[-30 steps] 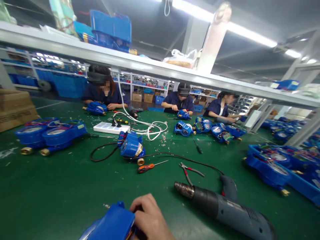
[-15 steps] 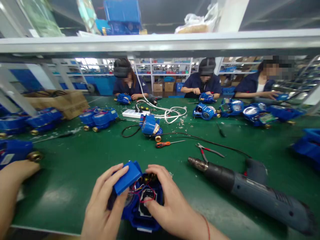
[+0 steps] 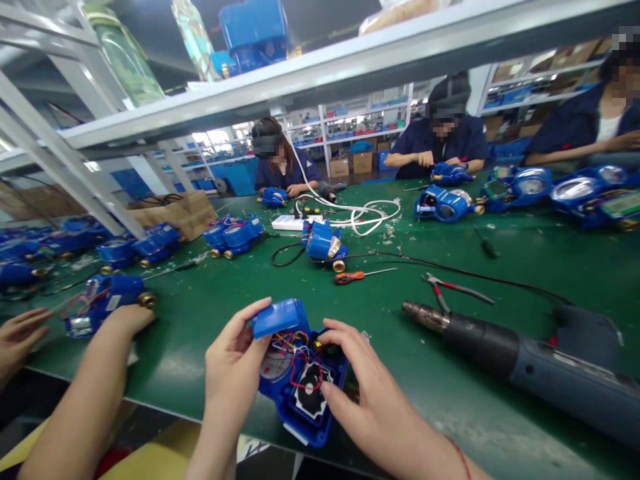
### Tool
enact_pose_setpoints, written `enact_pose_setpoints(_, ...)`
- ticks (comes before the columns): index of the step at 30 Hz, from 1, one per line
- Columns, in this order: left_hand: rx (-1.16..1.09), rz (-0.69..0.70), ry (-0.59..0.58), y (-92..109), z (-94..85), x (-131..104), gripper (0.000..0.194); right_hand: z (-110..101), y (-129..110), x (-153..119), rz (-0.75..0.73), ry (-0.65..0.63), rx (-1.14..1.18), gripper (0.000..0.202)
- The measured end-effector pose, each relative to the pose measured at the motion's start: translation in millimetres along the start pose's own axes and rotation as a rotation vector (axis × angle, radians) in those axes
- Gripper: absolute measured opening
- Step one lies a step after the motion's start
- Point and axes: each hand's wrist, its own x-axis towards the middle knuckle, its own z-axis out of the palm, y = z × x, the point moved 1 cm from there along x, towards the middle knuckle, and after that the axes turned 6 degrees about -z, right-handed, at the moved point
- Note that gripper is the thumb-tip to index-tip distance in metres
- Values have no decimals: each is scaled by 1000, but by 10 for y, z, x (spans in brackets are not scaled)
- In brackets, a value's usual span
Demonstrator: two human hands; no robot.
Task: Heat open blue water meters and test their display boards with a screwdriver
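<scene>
Holding open blue housing [image 3: 305, 393] — red wires, black part inside.

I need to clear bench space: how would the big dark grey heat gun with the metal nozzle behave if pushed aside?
The dark grey heat gun looks bulky, so probably heavy for its size. Its rounded barrel lies on its side on the green bench mat, so it may roll a little. Its black cord trails across the mat and could drag the red-handled pliers nearby.

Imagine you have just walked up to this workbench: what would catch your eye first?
First, the open blue meter housing at the near edge, red wires showing, with the left hand at its raised lid and the right hand on its side. Next, the big heat gun lying to the right on the green table.
</scene>
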Motion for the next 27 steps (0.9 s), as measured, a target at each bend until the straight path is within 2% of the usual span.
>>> enact_pose_setpoints(4,-66,-36,-59,58,71,106,55,-44,-18,74,69,16,8,34)
enact_pose_setpoints(7,-77,-26,-101,109,103,141,52,-56,-31,179,120,21,-72,32)
enact_pose_setpoints(9,-90,-17,-135,124,109,150,48,-53,-13,261,106,35,-143,24)
enact_pose_setpoints(12,-100,-1,-168,124,106,157,42,-40,61,359,10,121,-157,9)
enact_pose_setpoints(15,-78,38,-146,131,96,165,39,-21,148,396,-37,220,-115,14)
enact_pose_setpoints(18,-38,77,-113,145,82,176,40,3,186,397,-36,260,-93,15)
enact_pose_setpoints(24,-33,99,-89,110,56,176,38,-41,139,400,-52,283,-20,16)
enact_pose_setpoints(27,-45,109,-83,99,74,158,33,-97,73,388,-116,230,64,15)
